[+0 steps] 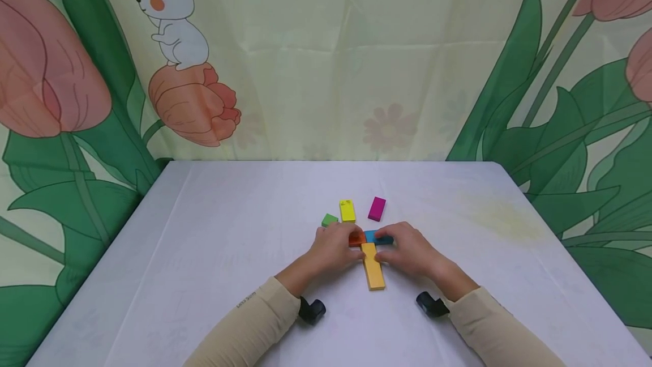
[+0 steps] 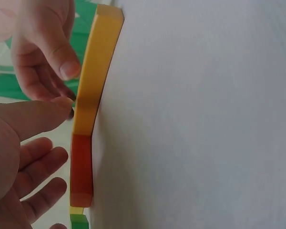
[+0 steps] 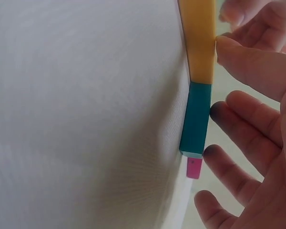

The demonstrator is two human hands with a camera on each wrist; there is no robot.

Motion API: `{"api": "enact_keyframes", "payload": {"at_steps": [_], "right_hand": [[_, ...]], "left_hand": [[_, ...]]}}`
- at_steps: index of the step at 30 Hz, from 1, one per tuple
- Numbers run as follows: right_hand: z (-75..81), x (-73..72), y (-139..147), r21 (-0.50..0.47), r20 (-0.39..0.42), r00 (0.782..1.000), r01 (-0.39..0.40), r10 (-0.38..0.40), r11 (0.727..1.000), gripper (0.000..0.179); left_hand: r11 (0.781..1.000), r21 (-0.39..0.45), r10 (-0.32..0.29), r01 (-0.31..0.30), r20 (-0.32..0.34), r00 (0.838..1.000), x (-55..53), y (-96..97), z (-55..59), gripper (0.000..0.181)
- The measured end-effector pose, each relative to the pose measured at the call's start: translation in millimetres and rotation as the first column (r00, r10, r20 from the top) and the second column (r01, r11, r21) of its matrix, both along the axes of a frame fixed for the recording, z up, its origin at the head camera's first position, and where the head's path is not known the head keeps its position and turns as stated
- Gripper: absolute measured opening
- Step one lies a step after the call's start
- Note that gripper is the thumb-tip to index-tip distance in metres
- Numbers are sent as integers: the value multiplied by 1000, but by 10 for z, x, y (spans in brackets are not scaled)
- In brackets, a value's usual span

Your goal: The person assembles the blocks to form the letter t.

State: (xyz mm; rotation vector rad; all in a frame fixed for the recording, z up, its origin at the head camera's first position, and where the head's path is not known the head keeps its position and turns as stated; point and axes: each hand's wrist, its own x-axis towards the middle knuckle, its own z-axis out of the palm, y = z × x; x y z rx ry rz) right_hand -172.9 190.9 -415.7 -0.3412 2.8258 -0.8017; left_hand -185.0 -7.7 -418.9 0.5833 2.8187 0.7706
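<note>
Amber bar (image 1: 374, 274): long axis near-to-far, far end slightly left.

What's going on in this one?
A person is at work on a T of rectangular blocks on a white-covered table. The bare left hand is by the orange-red rectangular block, the bare right hand by the blue rectangular block; these lie end to end as the crossbar, and a long yellow-orange bar runs from them toward the person. Farther back lie a small green block, a yellow rectangular block and a magenta rectangular block.
</note>
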Motion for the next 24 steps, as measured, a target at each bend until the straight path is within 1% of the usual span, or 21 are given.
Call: {"api": "enact_keyframes", "payload": {"at_steps": [3, 5, 9, 12, 14, 17, 20, 24], "right_hand": [[-1, 1, -3, 2, -5, 1000, -3, 3, 1000, 49], [1, 2, -3, 6, -10, 1000, -6, 6, 1000, 49], [8, 3, -1, 11, -10, 1000, -12, 12, 1000, 49], [13, 2, 1, 11, -4, 1000, -14, 15, 1000, 49], [18, 3, -1, 9, 0, 1000, -14, 14, 1000, 49], [19, 3, -1, 14, 5, 1000, -13, 13, 1000, 49], [21, 6, -5, 18, 9, 1000, -11, 11, 1000, 49], [24, 8, -14, 23, 15, 1000, -4, 3, 1000, 49]], "left_hand": [[1000, 9, 9, -9, -4, 1000, -49, -33, 7, 46], [999, 6, 31, -31, 6, 1000, -102, -52, 27, 47], [995, -16, 96, -95, 35, 995, -252, -83, 85, 50], [992, -35, 125, -124, 29, 992, -360, -109, 121, 51], [991, -45, 125, -124, 12, 992, -417, -130, 135, 51], [991, -59, 117, -116, 4, 993, -480, -153, 131, 51], [992, -73, 105, -104, 13, 994, -532, -169, 104, 51], [991, -83, 103, -101, 31, 994, -594, -179, 64, 52]]}}
